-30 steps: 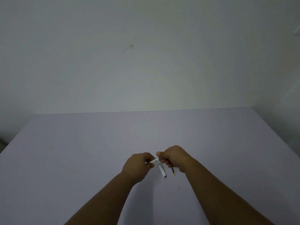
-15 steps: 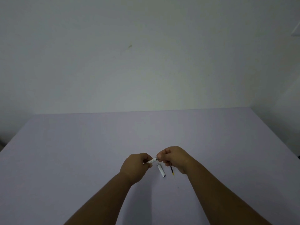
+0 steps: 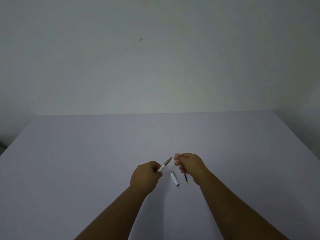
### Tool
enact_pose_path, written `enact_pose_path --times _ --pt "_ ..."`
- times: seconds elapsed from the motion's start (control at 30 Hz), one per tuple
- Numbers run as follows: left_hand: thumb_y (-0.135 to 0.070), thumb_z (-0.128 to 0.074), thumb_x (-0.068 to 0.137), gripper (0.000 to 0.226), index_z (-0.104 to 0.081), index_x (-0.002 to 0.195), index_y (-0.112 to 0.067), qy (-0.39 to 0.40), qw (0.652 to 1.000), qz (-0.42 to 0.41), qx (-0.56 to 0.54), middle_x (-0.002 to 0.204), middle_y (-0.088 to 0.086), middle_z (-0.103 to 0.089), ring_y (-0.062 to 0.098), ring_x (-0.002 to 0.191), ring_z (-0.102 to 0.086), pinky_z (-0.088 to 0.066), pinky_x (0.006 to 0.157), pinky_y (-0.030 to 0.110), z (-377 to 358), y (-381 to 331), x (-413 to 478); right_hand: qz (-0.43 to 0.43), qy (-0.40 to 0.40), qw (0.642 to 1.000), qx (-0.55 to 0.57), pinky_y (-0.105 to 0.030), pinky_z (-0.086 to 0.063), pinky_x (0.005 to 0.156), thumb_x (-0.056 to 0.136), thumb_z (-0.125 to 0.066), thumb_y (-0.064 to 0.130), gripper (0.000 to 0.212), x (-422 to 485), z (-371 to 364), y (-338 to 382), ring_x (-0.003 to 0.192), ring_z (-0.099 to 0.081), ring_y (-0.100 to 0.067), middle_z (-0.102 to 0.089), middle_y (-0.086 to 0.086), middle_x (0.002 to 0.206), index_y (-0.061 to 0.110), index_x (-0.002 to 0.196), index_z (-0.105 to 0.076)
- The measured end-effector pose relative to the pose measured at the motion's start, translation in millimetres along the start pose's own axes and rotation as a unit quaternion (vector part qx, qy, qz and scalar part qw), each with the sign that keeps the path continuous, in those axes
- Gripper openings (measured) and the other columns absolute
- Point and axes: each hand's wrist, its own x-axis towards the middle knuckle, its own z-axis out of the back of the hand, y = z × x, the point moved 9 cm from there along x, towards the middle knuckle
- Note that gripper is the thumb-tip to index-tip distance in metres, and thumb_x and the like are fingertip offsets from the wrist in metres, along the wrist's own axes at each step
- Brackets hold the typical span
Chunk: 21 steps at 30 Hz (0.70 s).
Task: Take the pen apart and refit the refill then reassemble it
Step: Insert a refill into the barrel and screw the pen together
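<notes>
My left hand grips the lower end of the white pen barrel, which slants up and to the right, its greyish front end blurred. My right hand hovers just right of that end with a small gap between them. Its fingers are curled and thumb and forefinger are pinched; I cannot tell whether a small part sits between them. The white pen cap lies on the table between my hands. The thin black refill with a yellow tip lies beside it, its upper part hidden under my right hand.
The work surface is a plain lilac table against a bare pale wall. Its far edge runs across the middle of the view and its right edge slopes down at the far right.
My right hand has come off the pen's front end and moved slightly right and up. The barrel in my left hand has tilted more steeply upward. Cap and refill have not moved.
</notes>
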Motion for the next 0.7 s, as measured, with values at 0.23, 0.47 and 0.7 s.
enact_pose_path --times 0.23,0.47,0.7 --pt "-0.024 -0.074 0.073 0.013 -0.063 0.074 -0.031 0.031 0.978 0.13 -0.162 0.076 -0.006 -0.067 0.011 0.065 -0.063 -0.057 0.05 0.024 -23 38 -1 0.03 -0.053 0.954 -0.293 -0.035 -0.054 0.079 0.081 -0.065 0.021 0.015 20 -14 -40 0.089 -0.065 -0.026 -0.071 -0.012 0.094 0.007 0.085 -0.066" --pt "-0.019 -0.076 0.073 0.013 -0.067 0.082 -0.02 0.053 0.959 0.166 -0.225 0.084 0.005 -0.071 0.022 0.076 -0.068 -0.061 0.063 0.033 -38 44 -1 0.056 -0.057 0.921 -0.381 -0.032 -0.047 0.076 0.077 -0.07 0.033 0.035 30 -31 -57 0.095 -0.061 -0.028 -0.065 -0.013 0.102 0.006 0.095 -0.059" --pt "-0.018 -0.077 0.072 0.012 -0.068 0.079 -0.019 0.065 0.954 0.177 -0.234 0.087 0.009 -0.072 0.026 0.081 -0.07 -0.062 0.066 0.037 -38 45 0 0.044 -0.09 0.957 -0.272 -0.029 -0.049 0.068 0.087 -0.057 0.03 0.027 32 -21 -43 0.076 -0.066 -0.026 -0.071 -0.013 0.081 0.006 0.078 -0.066"
